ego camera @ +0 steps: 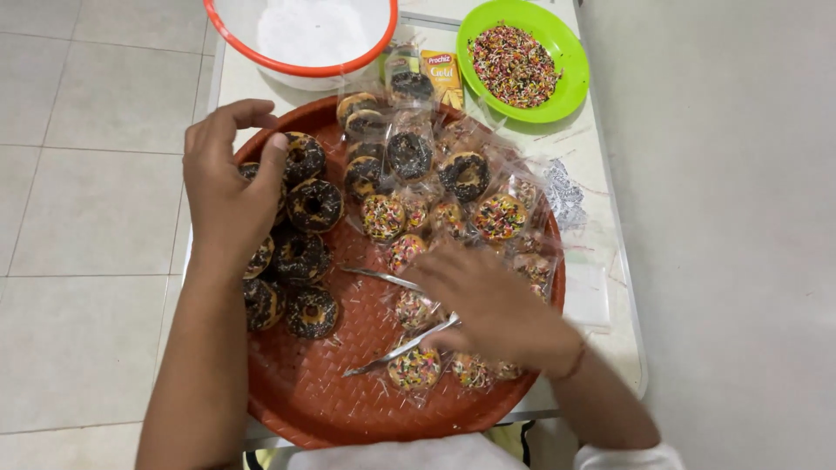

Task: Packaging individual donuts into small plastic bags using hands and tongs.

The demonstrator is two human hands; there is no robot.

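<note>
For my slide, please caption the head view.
Left hand touches chocolate doughnuts; right hand holds metal tongs over a red tray.

Under both hands: red woven tray (305, 392), matt plastic, ribbed weave. By right hand (492, 305): metal tongs (396, 348), shiny, smooth. Beyond it, doughnuts in clear glossy plastic wrappers (409, 157). By left hand (228, 187): bare doughnuts (313, 204), dark grainy coating. Far side: glossy green plastic plate (570, 83); tabletop (601, 218) pale, smooth.

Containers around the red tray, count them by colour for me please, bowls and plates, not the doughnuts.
White bowl with orange rim: 1
Green plate of sprinkles: 1
Total: 2, both beyond the red tray, near the table's far edge.
</note>
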